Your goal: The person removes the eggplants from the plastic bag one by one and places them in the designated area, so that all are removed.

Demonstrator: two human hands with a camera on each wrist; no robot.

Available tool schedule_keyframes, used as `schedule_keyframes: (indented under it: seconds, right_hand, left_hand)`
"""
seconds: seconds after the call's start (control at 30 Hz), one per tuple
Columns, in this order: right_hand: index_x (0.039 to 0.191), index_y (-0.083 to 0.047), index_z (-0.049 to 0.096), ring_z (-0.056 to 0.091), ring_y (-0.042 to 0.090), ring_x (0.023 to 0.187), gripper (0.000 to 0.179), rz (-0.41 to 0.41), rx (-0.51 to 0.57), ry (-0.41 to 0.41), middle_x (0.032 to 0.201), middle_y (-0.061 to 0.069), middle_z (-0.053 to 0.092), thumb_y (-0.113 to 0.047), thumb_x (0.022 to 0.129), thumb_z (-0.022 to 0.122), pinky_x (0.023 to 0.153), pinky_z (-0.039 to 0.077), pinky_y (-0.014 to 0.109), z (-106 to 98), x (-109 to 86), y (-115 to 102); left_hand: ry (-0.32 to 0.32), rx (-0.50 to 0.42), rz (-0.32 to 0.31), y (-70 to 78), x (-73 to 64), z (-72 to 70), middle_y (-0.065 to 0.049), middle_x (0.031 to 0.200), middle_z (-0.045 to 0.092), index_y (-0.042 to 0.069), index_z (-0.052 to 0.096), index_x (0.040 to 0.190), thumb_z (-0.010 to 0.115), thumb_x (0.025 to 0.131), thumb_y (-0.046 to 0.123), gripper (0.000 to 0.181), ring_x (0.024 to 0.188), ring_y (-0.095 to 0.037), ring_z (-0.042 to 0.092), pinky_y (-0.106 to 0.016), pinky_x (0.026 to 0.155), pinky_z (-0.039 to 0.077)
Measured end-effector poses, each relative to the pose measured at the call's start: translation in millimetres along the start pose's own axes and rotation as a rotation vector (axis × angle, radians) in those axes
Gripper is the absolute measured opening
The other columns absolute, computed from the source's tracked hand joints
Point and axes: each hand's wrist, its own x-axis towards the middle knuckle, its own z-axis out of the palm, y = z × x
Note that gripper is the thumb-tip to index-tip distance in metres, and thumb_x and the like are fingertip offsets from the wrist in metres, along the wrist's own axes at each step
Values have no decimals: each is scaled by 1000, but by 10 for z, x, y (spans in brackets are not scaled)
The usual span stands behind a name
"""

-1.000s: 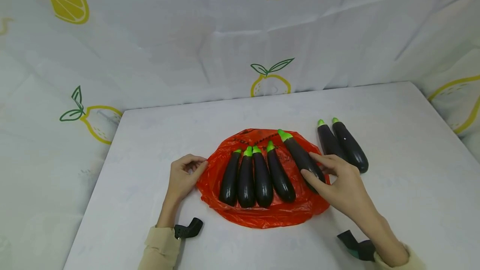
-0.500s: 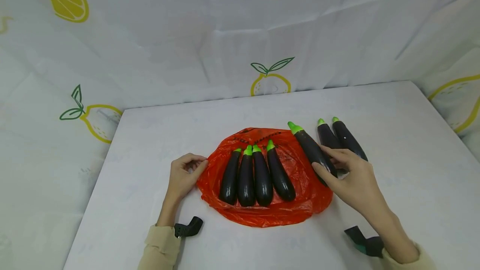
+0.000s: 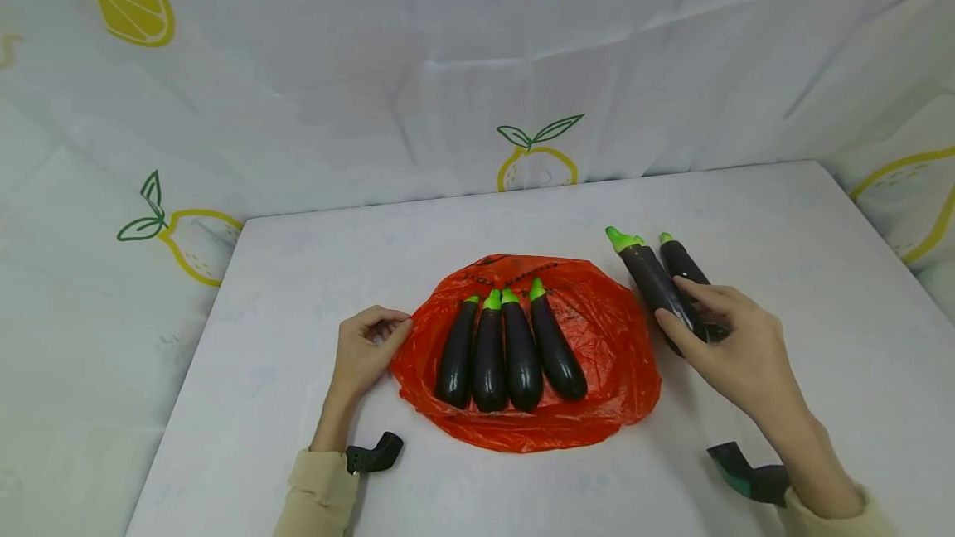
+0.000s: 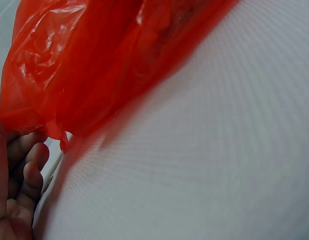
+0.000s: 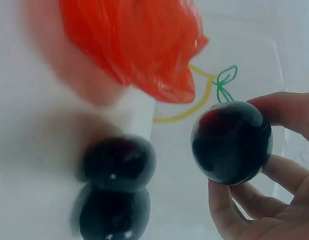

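My right hand (image 3: 734,346) grips a dark purple eggplant (image 3: 655,282) with a bright green stem, thumb on one side and fingers on the other. In the right wrist view this eggplant (image 5: 232,145) is seen end-on, apart from two others lying side by side. In the head view it overlaps one of that pair; the other eggplant (image 3: 682,262) is partly behind my fingers. My left hand (image 3: 369,346) pinches the left edge of a red plastic bag (image 3: 615,363). Several eggplants (image 3: 488,359) lie in a row on the bag, stems pointing away from me.
The white table (image 3: 313,263) carries everything, its back edge meeting a white curtain (image 3: 336,106) printed with lemons. A black curved wrist mount (image 3: 375,452) sits at my left wrist, and a similar mount (image 3: 749,475) at my right wrist.
My right hand has lifted the rightmost eggplant off the red bag and carried it right, over to the pair on the table. My left hand stays at the bag's edge.
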Motion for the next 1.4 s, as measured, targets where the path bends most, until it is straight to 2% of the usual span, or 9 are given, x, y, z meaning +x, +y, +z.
schedule_keyframes:
  seconds: [0.07, 0.27, 0.43, 0.57, 0.67, 0.83, 0.97, 1.1, 1.4]
  right_hand:
    - [128, 2, 68, 70, 44, 83, 48, 15, -8, 8, 111, 30, 68, -12, 85, 82, 69, 37, -4, -29, 12, 35]
    - [127, 2, 69, 59, -12, 82, 47, 47, 4, 50, 118, 30, 69, -15, 85, 82, 77, 34, -7, -94, 35, 152]
    - [127, 3, 69, 65, -6, 79, 46, 65, -1, 75, 119, 32, 68, -14, 85, 81, 74, 35, -7, -141, 41, 226]
    - [127, 5, 68, 42, -32, 82, 46, 83, -9, 88, 119, 33, 67, -13, 86, 79, 72, 35, -7, -194, 53, 280]
    - [127, 5, 67, 41, -31, 83, 46, 93, -8, 99, 119, 33, 67, -12, 86, 78, 72, 35, -7, -234, 65, 317]
    - [127, 6, 67, 43, -28, 83, 45, 105, -14, 123, 119, 33, 66, -12, 87, 78, 75, 34, -7, -281, 94, 389]
    - [126, 5, 69, 45, -26, 83, 45, 120, -19, 149, 111, 0, 69, -13, 86, 78, 75, 35, -7, -294, 114, 468]
    - [125, 3, 70, 45, -26, 83, 44, 137, -32, 169, 107, -25, 53, -15, 86, 78, 75, 35, -6, -293, 123, 561]
    - [128, 6, 66, 38, -29, 84, 46, 150, -68, 149, 119, 33, 65, -16, 88, 75, 75, 30, -6, -318, 162, 726]
  left_hand:
    - [2, 1, -5, -3, 1, -1, -20, 77, 68, -7, 75, 92, 70, 88, -8, 6, 70, -4, 53, -14, 64, 45]
    - [2, 3, -11, -15, 4, 0, -20, 76, 68, -7, 75, 91, 71, 87, -8, 5, 68, -3, 53, -15, 63, 46]
    - [-1, 6, -7, -14, 3, -5, -20, 76, 68, -8, 75, 91, 71, 88, -8, 5, 68, -4, 53, -16, 63, 46]
    - [1, 0, 4, -26, -1, -4, -20, 76, 67, -8, 75, 91, 71, 87, -8, 5, 68, -5, 53, -15, 63, 45]
    - [6, -9, 0, -36, -4, 0, -20, 76, 67, -8, 75, 91, 71, 87, -9, 6, 68, -5, 53, -15, 63, 45]
    - [23, -4, -9, -241, -15, 19, -19, 77, 68, -4, 76, 91, 72, 86, -9, 8, 69, -5, 53, -15, 63, 45]
    - [4, -4, -5, -144, -7, 0, -20, 77, 68, -6, 75, 92, 71, 87, -8, 7, 69, -4, 53, -15, 64, 45]
    - [-14, -5, -7, -8, 5, -20, -21, 77, 68, -8, 75, 92, 71, 88, -7, 6, 69, -4, 53, -16, 64, 46]
    - [-3, -1, 1, -28, 4, -4, -20, 77, 67, -7, 75, 92, 71, 87, -8, 6, 69, -3, 53, -15, 64, 46]
